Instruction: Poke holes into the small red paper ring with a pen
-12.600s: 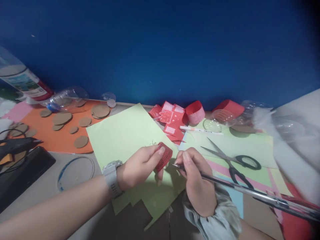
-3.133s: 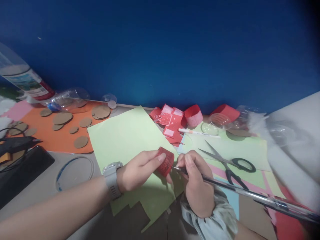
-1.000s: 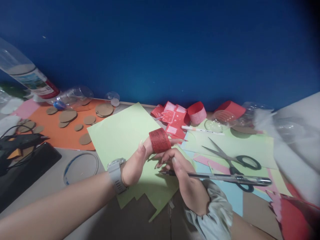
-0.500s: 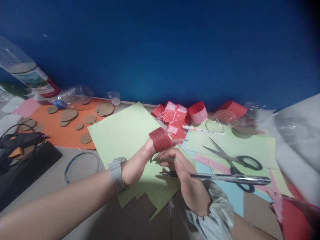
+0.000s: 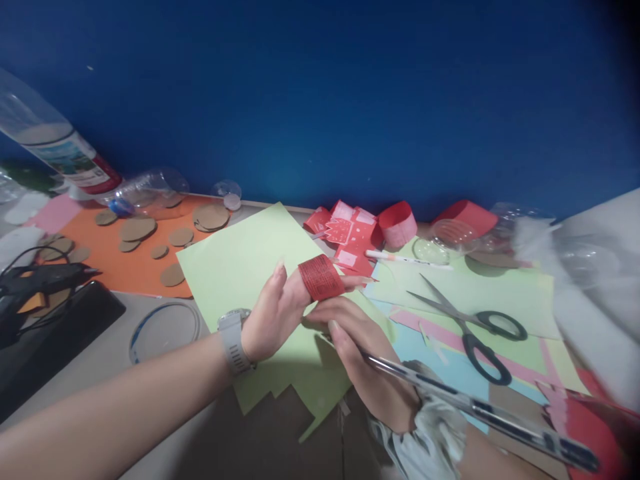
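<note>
Dark red string (image 5: 321, 278) is wound in a wide band around the fingers of my left hand (image 5: 277, 310). The thumb of that hand stands up, apart from the wrapped fingers. My right hand (image 5: 357, 353) is just below the band, its fingertips close to the left fingers and pinched together. A clear-barrelled pen (image 5: 480, 408) lies in my right hand and slants down to the right; its tip is hidden by the fingers. Under both hands is a light green sheet (image 5: 240, 267) with a jagged lower edge.
Black-handled scissors (image 5: 470, 323) lie on coloured paper at right, near a white marker (image 5: 400, 258). Red paper pieces (image 5: 353, 233) stand by the blue wall. At left are cardboard discs (image 5: 137, 229), a bottle (image 5: 70, 157), a tape ring (image 5: 163, 333) and a glue gun (image 5: 45, 283).
My left thumb has lifted away from the string band. The pen has swung, its far end now lower and nearer, off the scissors. My right fingers have shifted slightly left.
</note>
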A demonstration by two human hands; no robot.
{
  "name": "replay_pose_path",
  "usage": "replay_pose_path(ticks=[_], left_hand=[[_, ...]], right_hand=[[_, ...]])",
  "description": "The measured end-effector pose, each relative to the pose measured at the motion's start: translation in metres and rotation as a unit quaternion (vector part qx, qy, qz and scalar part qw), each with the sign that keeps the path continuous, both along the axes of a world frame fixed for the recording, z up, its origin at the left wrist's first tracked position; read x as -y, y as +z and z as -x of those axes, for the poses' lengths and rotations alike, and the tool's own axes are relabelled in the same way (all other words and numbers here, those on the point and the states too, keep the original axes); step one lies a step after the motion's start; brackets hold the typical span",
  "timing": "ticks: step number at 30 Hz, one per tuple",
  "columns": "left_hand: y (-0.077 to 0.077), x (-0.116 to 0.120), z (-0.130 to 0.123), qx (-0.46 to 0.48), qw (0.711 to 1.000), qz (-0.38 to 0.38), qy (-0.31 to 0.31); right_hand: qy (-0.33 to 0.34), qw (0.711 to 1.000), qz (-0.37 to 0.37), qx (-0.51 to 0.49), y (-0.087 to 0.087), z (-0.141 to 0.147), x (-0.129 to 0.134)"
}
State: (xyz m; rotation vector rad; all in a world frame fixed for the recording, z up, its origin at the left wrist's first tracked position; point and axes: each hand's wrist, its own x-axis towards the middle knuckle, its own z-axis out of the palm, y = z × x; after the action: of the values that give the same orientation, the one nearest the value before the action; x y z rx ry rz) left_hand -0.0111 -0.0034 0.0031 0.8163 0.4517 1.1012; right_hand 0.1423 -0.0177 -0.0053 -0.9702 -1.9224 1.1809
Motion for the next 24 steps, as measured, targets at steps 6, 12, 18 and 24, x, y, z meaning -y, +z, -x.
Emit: replay_pose_path(ticks=[6,12,18,24], left_hand=[[-0.0021,0.0014,-0.0006,0.008,1.000,-0.015,-0.010],[-0.0037,0.0012,-0.0018,-0.025,0.999,-0.041,-0.004],[-0.0053,0.0008,0.0003,-0.066,0.993,-0.098,-0.026],[-0.0033,-0.0005,-0.0009,-0.074,0.992,-0.098,-0.032]], right_hand=[[0.013,1.000,0.008,0.016,0.0015,-0.0009,0.0002],[-0.014,1.000,0.026,0.011,0.0009,-0.0013,0.0028],[-0.032,0.999,0.030,0.009,0.0006,0.0004,0.0023],[-0.043,0.996,0.071,-0.031,-0.0026,0.0003,0.0059]])
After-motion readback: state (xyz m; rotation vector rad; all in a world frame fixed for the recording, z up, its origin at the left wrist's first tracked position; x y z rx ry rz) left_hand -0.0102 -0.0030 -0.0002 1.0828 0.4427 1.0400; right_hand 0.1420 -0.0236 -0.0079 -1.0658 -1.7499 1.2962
